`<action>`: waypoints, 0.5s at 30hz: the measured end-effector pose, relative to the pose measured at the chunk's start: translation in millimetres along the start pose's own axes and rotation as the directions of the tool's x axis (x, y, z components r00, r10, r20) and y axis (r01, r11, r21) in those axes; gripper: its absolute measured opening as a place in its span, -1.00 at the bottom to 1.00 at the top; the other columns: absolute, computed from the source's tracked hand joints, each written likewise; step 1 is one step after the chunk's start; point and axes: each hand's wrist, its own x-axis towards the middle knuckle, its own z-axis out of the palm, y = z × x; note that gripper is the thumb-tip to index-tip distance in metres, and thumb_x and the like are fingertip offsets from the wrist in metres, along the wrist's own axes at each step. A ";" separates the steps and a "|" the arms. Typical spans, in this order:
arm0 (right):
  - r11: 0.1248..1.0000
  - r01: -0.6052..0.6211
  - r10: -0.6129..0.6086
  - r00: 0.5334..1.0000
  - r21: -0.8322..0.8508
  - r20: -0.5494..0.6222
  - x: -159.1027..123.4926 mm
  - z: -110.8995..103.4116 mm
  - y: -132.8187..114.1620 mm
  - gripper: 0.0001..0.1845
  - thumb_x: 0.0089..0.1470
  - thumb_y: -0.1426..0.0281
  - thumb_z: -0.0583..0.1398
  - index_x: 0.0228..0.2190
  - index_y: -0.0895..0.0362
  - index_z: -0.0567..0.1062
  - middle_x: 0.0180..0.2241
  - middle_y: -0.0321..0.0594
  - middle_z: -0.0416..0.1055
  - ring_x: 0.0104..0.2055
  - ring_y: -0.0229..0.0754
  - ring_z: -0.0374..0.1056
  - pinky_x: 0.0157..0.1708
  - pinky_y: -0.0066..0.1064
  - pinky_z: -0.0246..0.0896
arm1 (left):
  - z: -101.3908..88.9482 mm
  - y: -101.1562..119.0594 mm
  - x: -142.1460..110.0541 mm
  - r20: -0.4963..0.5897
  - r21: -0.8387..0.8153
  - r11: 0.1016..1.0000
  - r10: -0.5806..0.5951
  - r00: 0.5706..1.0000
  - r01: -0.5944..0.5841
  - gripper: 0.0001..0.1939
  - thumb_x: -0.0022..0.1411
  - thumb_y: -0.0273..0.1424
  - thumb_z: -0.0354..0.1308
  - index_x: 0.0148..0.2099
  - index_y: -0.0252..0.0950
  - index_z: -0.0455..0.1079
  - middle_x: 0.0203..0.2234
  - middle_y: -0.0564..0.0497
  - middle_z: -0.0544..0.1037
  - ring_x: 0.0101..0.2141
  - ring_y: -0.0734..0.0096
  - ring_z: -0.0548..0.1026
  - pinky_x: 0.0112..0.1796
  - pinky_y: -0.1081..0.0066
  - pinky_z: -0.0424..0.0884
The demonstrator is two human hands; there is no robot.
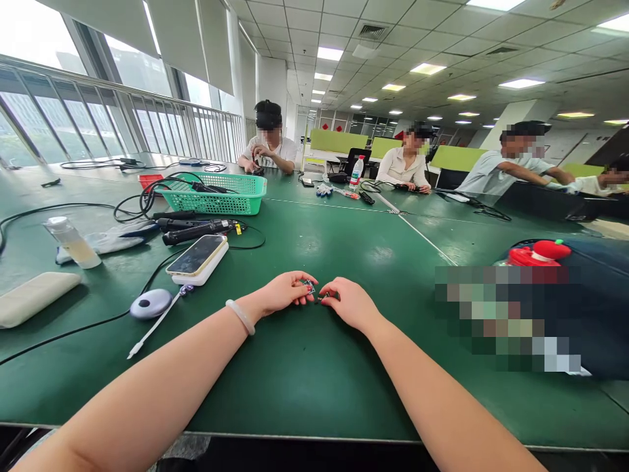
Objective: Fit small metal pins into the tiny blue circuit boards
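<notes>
condition at this moment: two small pieces are in hand and they are apart. the left hand (285,292) pinches a small light frame piece (308,287) between thumb and fingers; the right hand (352,301) pinches a small dark piece (324,297) the same way. the fingertips of both hands nearly meet above the near part of the table (304,373). no join between the pieces is seen, and no finished item is noted beside them. how much is done or left cannot be judged further; the pieces are too small and partly covered by fingers.

surface: green, with some shine and a pale seam. to the left lie a phone (197,254) on a white block (209,270), a round pale gadget (151,303), a small bottle (73,242), a pale slab (37,298), gloves (111,241) and black tools (196,231). a green basket (216,200) holding cables stands behind these. to the right rests a dark bag (602,301) with a red item (548,251) by it.

room: metal railing and windows at left, lit ceiling panels (330,54), green dividers (339,141). other people sit or lean at the table's far side; a water bottle (356,174) stands near one (403,164).
</notes>
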 end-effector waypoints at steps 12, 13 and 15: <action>0.996 -0.070 0.073 0.996 -0.053 0.048 -0.1 -5.8 -4.9 -0.88 0.01 0.40 0.16 -0.50 0.07 0.50 -0.38 -0.28 0.38 -0.35 -0.28 0.30 -0.36 -0.44 0.13 | -1.5 -4.9 1.4 -0.002 -0.012 1.000 0.007 1.000 -0.007 -0.65 0.14 -0.35 0.11 -0.02 -0.36 0.32 -0.47 0.00 0.51 -0.51 0.57 0.37 -0.45 0.50 0.26; 0.996 -0.073 0.076 0.996 -0.053 0.053 -0.3 -6.8 -4.8 -0.88 0.01 0.40 0.16 -0.50 0.07 0.50 -0.38 -0.28 0.38 -0.35 -0.28 0.30 -0.36 -0.45 0.13 | -1.8 -5.8 1.8 -0.001 -0.013 1.000 0.010 1.000 -0.010 -0.65 0.14 -0.35 0.11 -0.02 -0.36 0.32 -0.46 0.00 0.51 -0.51 0.57 0.37 -0.45 0.50 0.26; 0.996 -0.070 0.073 0.995 -0.052 0.065 -0.5 -8.4 -4.1 -0.88 0.01 0.40 0.16 -0.49 0.07 0.51 -0.36 -0.29 0.38 -0.34 -0.29 0.30 -0.34 -0.45 0.14 | -2.7 -8.3 3.0 0.003 -0.023 1.000 0.019 1.000 -0.019 -0.67 0.16 -0.37 0.10 -0.02 -0.36 0.31 -0.44 -0.01 0.51 -0.50 0.58 0.37 -0.44 0.50 0.27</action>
